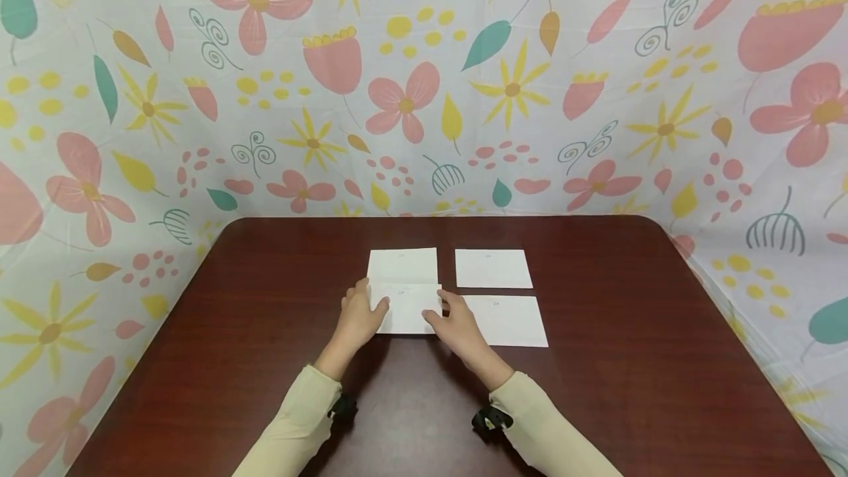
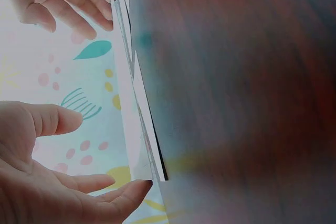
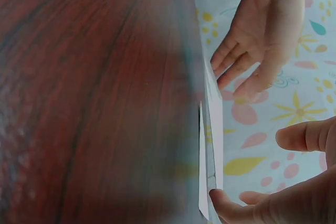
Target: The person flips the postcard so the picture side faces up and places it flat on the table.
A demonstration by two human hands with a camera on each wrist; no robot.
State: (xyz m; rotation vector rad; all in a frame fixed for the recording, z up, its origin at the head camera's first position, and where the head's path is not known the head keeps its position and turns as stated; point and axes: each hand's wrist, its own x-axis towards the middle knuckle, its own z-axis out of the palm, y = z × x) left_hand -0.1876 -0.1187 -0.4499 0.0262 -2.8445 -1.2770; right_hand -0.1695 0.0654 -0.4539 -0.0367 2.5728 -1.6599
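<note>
A white sheet of paper (image 1: 412, 309) with a small mark near its top lies between the two hands. Another white sheet (image 1: 401, 266) adjoins it on the far side. My left hand (image 1: 358, 321) is at the near sheet's left edge, its fingertips at the paper and its thumb (image 2: 60, 120) raised and apart. At the right edge, my right hand (image 1: 460, 324) touches the paper with its fingertips; its thumb (image 3: 302, 136) also stays off the sheet. Seen edge-on in both wrist views, the paper is slightly raised in places.
To the right lie two more white sheets, a far one (image 1: 493, 269) and a near one (image 1: 510, 321) partly behind the right hand. All rest on a dark red-brown table (image 1: 609, 359). A flower-patterned cloth (image 1: 424, 160) hangs behind and beside the table.
</note>
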